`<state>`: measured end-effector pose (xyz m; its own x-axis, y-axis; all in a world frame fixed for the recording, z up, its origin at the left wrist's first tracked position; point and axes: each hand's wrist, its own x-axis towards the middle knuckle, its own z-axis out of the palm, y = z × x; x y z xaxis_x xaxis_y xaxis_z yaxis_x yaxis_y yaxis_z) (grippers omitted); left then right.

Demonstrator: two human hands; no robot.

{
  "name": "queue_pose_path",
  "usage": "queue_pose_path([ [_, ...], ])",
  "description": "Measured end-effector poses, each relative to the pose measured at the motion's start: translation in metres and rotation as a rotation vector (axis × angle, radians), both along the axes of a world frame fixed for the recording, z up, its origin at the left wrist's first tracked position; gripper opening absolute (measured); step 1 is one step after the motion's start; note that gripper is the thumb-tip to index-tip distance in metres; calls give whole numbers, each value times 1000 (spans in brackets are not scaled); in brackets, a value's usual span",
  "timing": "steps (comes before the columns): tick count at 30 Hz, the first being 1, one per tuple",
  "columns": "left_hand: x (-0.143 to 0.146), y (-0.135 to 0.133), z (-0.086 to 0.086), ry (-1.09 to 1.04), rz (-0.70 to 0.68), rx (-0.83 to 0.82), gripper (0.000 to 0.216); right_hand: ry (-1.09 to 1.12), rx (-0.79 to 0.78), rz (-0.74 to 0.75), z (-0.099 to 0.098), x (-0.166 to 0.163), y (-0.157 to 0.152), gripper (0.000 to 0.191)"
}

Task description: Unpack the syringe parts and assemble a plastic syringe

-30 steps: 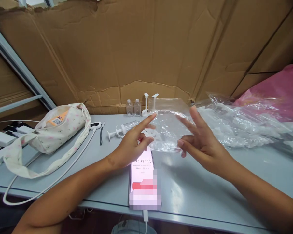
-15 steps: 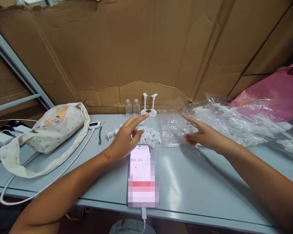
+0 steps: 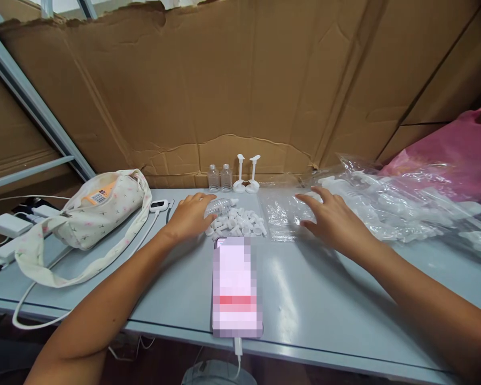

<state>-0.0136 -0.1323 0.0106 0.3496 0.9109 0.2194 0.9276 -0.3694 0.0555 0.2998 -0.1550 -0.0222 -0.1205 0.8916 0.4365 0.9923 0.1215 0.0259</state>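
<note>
While both hands are laid palm-down on the counter (image 3: 328,299), nothing is gripped. The left hand (image 3: 190,216), grip slack, is set against a pile of small white plastic parts (image 3: 238,223) mid-counter. The right hand (image 3: 332,219), fingers spread, is pressed on a clear plastic bag (image 3: 282,211) just beside the pile.

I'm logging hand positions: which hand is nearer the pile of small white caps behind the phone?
Left. The left hand rests at the left edge of the pile of small white caps, about touching it. The right hand lies apart to its right, on the clear plastic bag.
</note>
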Motion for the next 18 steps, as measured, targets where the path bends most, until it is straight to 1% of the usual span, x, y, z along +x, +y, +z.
queue_pose_path([
  [2,-4,6,-3,12,27,-87,50,-95,85,34,1,-5,-2,50],
  [4,-6,10,-5,9,37,-125,50,-133,141,69,4,-9,-3,45],
  [9,-5,19,-9,-13,34,-128,47,-92,206,218,12,-18,-5,35],
  [12,-5,21,-8,-22,28,-117,51,-56,235,296,18,-24,-7,30],
  [15,-5,18,-1,-23,17,-53,55,-5,263,352,26,-30,-8,28],
  [17,-4,10,8,-7,-28,64,54,59,273,404,34,-35,-8,28],
  [18,-3,5,13,9,-80,140,53,107,267,444,38,-38,-9,29],
])
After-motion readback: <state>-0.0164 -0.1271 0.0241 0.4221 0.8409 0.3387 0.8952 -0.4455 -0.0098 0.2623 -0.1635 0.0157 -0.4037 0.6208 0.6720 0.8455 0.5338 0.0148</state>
